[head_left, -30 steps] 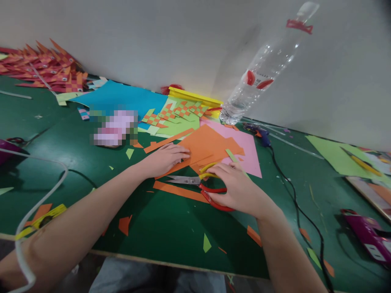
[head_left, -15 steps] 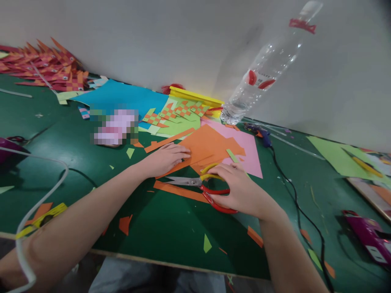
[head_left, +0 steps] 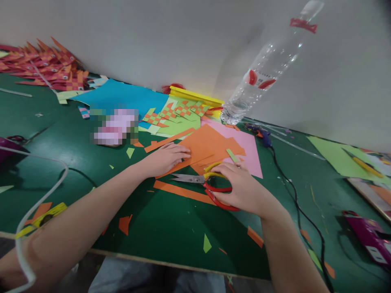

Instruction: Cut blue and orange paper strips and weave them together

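Note:
My left hand (head_left: pixel 170 158) lies flat on the near left part of an orange paper sheet (head_left: pixel 207 140), its fingers stretched out. Scissors (head_left: pixel 195 179) with one yellow and one red handle are in my right hand (head_left: pixel 236 183), thumb and fingers in the loops. Their blades point left, nearly together, just in front of the sheet's near edge. A cut orange paper strip (head_left: pixel 183 192) lies under and in front of the scissors. Behind the right hand, a narrow light green strip (head_left: pixel 231 155) rests on the orange sheet, which overlaps a pink sheet (head_left: pixel 252 150).
Woven green-and-orange paper fish (head_left: pixel 183 110) lie behind the sheets, near a blue sheet (head_left: pixel 128 95). A phone (head_left: pixel 116 128) sits left, blurred out. A plastic bottle (head_left: pixel 259 77) stands by the wall, with a glue gun (head_left: pixel 259 134) nearby. Paper scraps (head_left: pixel 207 244) dot the green table.
My right hand and the scissors have shifted slightly right, and the blades have come closer together. My left hand has stayed in place on the orange sheet.

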Available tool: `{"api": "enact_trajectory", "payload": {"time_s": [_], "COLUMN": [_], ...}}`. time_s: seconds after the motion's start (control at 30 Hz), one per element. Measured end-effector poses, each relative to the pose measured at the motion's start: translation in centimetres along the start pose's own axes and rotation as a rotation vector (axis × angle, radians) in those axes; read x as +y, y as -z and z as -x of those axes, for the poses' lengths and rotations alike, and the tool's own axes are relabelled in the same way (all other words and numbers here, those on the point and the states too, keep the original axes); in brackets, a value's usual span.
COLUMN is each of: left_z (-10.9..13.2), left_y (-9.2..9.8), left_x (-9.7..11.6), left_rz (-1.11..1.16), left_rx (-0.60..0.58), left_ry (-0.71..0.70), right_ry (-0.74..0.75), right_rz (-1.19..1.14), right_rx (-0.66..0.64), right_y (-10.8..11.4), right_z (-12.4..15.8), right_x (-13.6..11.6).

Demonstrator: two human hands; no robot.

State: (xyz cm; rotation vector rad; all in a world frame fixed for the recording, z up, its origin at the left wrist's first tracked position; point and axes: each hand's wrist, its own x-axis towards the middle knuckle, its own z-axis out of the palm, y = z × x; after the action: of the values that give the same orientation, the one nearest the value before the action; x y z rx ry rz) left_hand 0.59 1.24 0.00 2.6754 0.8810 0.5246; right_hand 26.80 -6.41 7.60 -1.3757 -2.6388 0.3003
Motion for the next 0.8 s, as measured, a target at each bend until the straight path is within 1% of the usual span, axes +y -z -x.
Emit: {"api": "enact_trajectory", "payload": {"time_s": [0.17, 0.47, 0.8], "left_z": [0.04, 0.02, -0.02], "left_y": [-0.01, 0.03, 0.14], "left_x": [0.00, 0.07, 0.21], "left_rz": [-0.007, -0.008, -0.001], "left_rx": [-0.007, -0.018, -0.025], "left_ry": [-0.001, 0.011, 0.028], "right_ry": [0.013, 0.009, 0.039], "right_rz": [0.019, -0.031, -0.012], "right_rx": [-0.004, -0.043, -0.030], "right_y": [-0.39, -0.42, -0.45], "right_z": [-0.06, -0.11, -0.34], "right_x": [0.12, -0.26, -0.72]}}
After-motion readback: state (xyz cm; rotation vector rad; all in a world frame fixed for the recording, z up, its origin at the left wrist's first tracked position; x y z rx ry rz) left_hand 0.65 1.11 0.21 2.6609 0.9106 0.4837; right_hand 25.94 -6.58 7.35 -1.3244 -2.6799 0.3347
